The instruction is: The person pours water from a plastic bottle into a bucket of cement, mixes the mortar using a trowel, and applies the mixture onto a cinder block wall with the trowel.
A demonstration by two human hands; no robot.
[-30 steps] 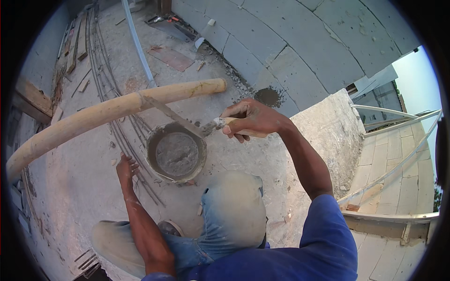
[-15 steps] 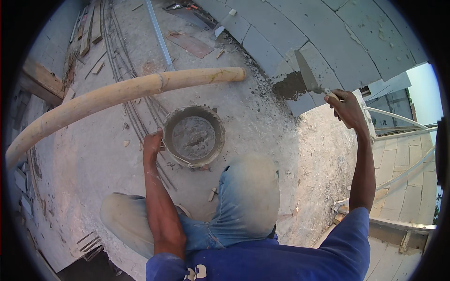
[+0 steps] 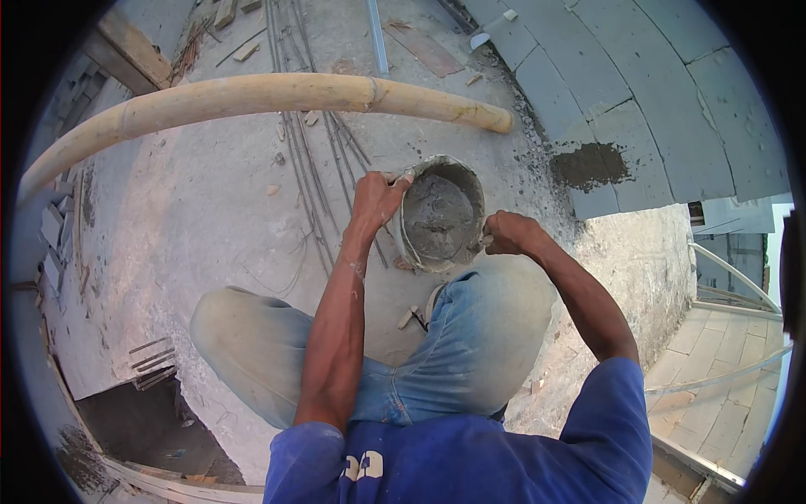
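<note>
A round bucket (image 3: 408, 244) coated in dried mortar stands on the floor in front of my knees. Wet grey mortar (image 3: 441, 214) lies inside it. My left hand (image 3: 379, 199) is closed on the bucket's left rim, thumb over the edge. At the opposite rim my right hand (image 3: 510, 233) is closed, its fingers wrapped round the trowel's handle; the blade cannot be made out from here. On the pale block wall (image 3: 663, 109) to the right, a dark patch of wet mortar (image 3: 591, 166) spreads near the lower edge.
A thick bamboo pole (image 3: 243, 94) arches across beyond the bucket. Long steel rods (image 3: 306, 185) run along the floor to its left. A metal strip (image 3: 376, 38) lies at the back. An opening (image 3: 159, 420) cuts into the floor at the lower left.
My right hand has come from the wall down to the bucket's right rim, bringing the trowel. My left hand stays on the rim. The view has shifted, moving the scene across the picture.
</note>
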